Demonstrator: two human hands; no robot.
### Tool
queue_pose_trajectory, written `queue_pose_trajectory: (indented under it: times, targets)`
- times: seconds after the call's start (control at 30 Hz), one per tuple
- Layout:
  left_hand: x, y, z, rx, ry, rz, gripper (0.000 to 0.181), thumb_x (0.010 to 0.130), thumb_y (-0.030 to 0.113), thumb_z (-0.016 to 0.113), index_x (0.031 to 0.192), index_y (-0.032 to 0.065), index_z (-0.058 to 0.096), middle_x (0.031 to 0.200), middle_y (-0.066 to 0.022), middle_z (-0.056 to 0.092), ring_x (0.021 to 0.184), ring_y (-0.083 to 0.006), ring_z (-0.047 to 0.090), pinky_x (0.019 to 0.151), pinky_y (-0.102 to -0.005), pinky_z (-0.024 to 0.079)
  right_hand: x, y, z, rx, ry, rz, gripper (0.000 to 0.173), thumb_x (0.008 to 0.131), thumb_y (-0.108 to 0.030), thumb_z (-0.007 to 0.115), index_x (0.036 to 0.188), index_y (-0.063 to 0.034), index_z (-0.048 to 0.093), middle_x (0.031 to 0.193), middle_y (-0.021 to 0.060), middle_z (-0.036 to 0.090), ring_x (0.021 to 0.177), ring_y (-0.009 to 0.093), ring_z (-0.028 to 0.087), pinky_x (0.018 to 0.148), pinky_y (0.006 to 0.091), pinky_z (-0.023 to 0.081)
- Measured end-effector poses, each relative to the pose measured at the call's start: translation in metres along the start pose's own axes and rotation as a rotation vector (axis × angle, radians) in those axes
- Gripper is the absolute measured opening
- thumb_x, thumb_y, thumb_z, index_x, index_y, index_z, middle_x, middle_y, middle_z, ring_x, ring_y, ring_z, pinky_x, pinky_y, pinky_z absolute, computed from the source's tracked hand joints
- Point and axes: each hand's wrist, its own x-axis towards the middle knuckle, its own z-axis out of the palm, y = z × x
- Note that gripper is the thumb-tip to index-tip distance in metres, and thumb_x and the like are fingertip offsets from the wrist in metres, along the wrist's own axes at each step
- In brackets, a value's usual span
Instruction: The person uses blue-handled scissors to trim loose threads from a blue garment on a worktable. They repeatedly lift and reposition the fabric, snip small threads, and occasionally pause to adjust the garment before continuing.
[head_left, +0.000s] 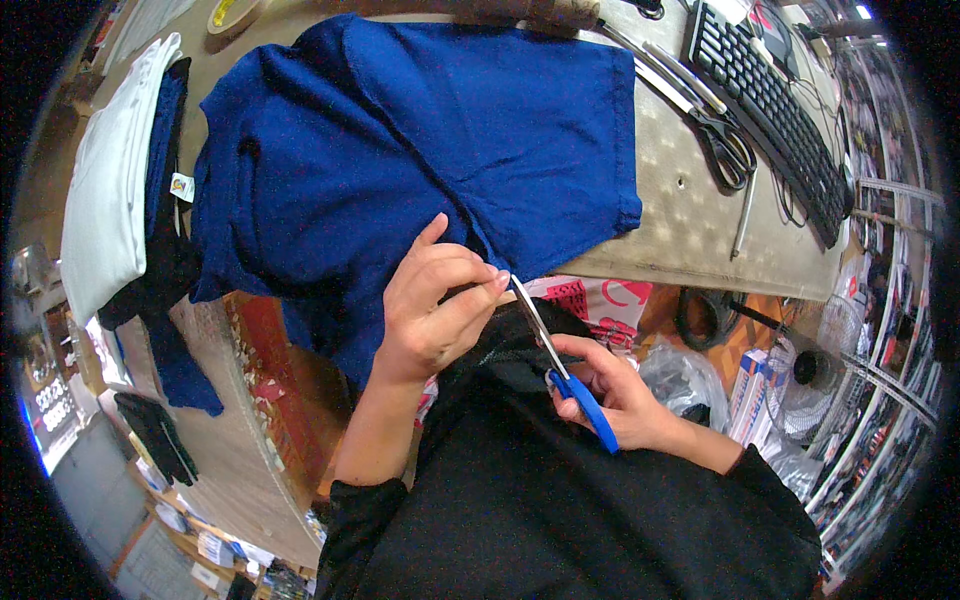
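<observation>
A blue cloth garment (450, 135) lies spread over the table, its near part hanging over the edge. My left hand (442, 307) pinches with thumb and fingertip at the near end of the garment's seam; whether it holds cloth or a thread there is too small to tell. My right hand (615, 397) holds scissors with blue handles (589, 412). Their blades look nearly together, and the tips point up at my left fingertips. A folded white cloth (112, 180) lies at the left, beside folded dark cloths (161, 165) and a small white tag (182, 187).
At the right of the table (667, 259) lie black-handled scissors (726, 154), a pen (744, 214) and a black keyboard (772, 112). A roll of tape (231, 16) is at the top left. Below the edge are a plastic bag (686, 379) and a fan (810, 367).
</observation>
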Motion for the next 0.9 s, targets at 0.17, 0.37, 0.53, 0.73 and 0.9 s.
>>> queue_pose_trajectory:
  times: [0.17,0.37,0.53,0.73,0.9]
  targets:
    - [-0.001,-0.001,-0.001,0.003,-0.005,-0.011,0.017,0.063,0.002,0.079,0.075,0.0082,0.069,0.083,-0.0034,0.063,0.08,-0.0192,0.064,0.097,-0.0483,0.046,-0.005,0.0,-0.003,-0.005,0.007,0.003,0.061,0.086,-0.019,0.07,0.136,-0.0048,0.037,0.081,0.0026,0.062,0.069,0.007,0.056,0.057,0.0224,0.041]
    - [-0.002,-0.002,-0.003,-0.012,-0.008,-0.02,0.016,0.065,0.002,0.079,0.076,0.0096,0.07,0.083,-0.0038,0.064,0.078,-0.0191,0.065,0.096,-0.0487,0.047,-0.008,-0.004,-0.009,0.173,-0.089,-0.008,0.056,0.09,-0.029,0.065,0.131,-0.0025,0.037,0.089,0.0016,0.056,0.071,0.005,0.05,0.06,0.0209,0.041]
    - [-0.002,-0.002,-0.005,-0.051,-0.012,-0.031,0.016,0.065,0.001,0.077,0.077,0.009,0.07,0.082,-0.0049,0.065,0.077,-0.0197,0.066,0.097,-0.0499,0.046,-0.004,-0.008,-0.006,0.128,-0.109,0.091,0.072,0.085,-0.043,0.068,0.133,-0.0023,0.034,0.092,0.0086,0.055,0.073,0.011,0.053,0.065,0.0244,0.043]
    - [-0.001,-0.002,-0.006,-0.065,-0.013,-0.022,0.016,0.066,-0.003,0.072,0.079,0.0063,0.07,0.082,-0.0083,0.066,0.078,-0.0214,0.068,0.101,-0.0522,0.042,-0.001,-0.018,-0.004,-0.035,-0.089,0.087,0.064,0.087,-0.033,0.068,0.133,-0.0041,0.034,0.087,0.0068,0.055,0.068,0.009,0.052,0.059,0.0215,0.042]
    - [-0.005,-0.006,-0.005,-0.098,0.01,0.01,0.017,0.065,-0.004,0.072,0.08,0.0059,0.071,0.083,-0.0086,0.066,0.079,-0.0214,0.067,0.1,-0.0531,0.043,0.003,-0.015,0.0,-0.176,-0.023,-0.056,0.059,0.083,-0.022,0.07,0.129,-0.0032,0.038,0.076,0.01,0.065,0.066,0.018,0.064,0.058,0.0312,0.046]
